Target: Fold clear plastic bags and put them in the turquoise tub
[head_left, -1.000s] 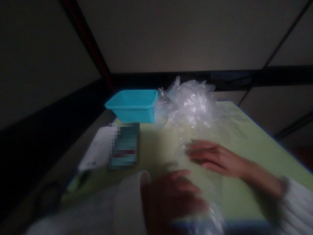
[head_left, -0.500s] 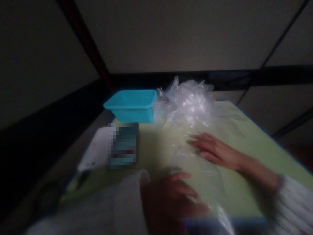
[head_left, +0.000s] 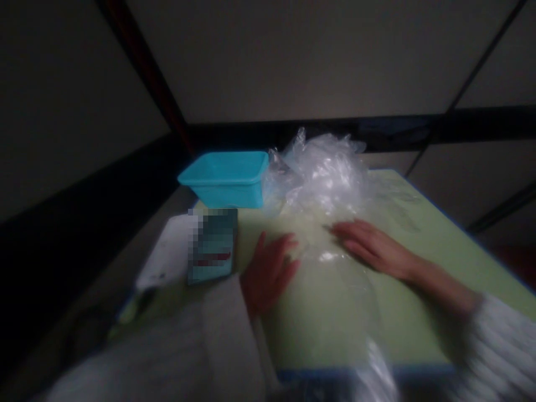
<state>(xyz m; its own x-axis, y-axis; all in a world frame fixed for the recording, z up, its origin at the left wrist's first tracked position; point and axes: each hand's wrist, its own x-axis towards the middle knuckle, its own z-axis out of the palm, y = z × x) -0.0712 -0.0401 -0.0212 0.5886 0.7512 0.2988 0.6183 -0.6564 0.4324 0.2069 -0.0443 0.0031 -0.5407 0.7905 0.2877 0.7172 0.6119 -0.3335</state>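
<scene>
A clear plastic bag [head_left: 335, 290] lies spread over the yellow-green table top, and its lower end hangs over the front edge. My left hand [head_left: 272, 271] is at the bag's left side, fingers apart, blurred a little by motion. On the bag's upper right part rests my right hand [head_left: 371, 245], palm down with its fingers stretched out. Beyond both hands sits a crumpled heap of clear plastic bags [head_left: 330, 173]. I cannot tell where the flat bag ends and the heap begins.
A turquoise plastic basin [head_left: 228, 192] stands at the back left, touching or close to the heap. Left of my left hand lie a partly pixelated dark teal box-like thing [head_left: 215, 245] and a white flat object [head_left: 167, 254]. The table [head_left: 435, 268] has a blue edge.
My left hand has moved up and away from the table's front edge, to the bag's left side. My right hand has shifted only slightly.
</scene>
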